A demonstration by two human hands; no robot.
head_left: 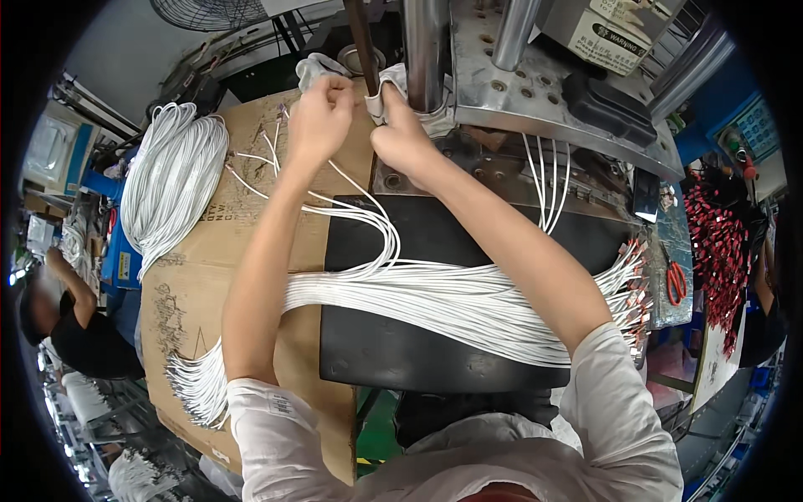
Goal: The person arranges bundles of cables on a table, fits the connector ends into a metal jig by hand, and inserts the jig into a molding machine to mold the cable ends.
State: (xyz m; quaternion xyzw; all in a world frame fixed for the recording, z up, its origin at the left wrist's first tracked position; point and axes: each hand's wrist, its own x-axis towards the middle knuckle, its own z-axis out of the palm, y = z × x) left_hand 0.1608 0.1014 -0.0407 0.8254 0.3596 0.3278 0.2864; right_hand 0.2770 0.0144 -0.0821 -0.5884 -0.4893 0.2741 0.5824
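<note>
My left hand point(320, 119) is closed in a fist beside a dark upright rod point(361, 46). Bunched whitish cloth point(316, 69) shows just past its knuckles and appears gripped there. On the rod's other side, my right hand point(403, 140) closes on whitish cloth point(391, 78) that laps against the rod. Whether both pieces are one cloth is hidden. Below my arms, a thick bundle of white cables point(418, 305) lies across a black mat point(360, 347) and a cardboard sheet point(196, 297). Several cables curve back toward my left forearm.
A coiled white cable bundle point(174, 180) lies at left. A press with steel columns point(427, 54) stands ahead, several cables point(548, 180) hanging from its plate. At right are red-handled scissors point(676, 283), a phone point(646, 194) and red-black connectors point(718, 243). A co-worker point(88, 335) works far left.
</note>
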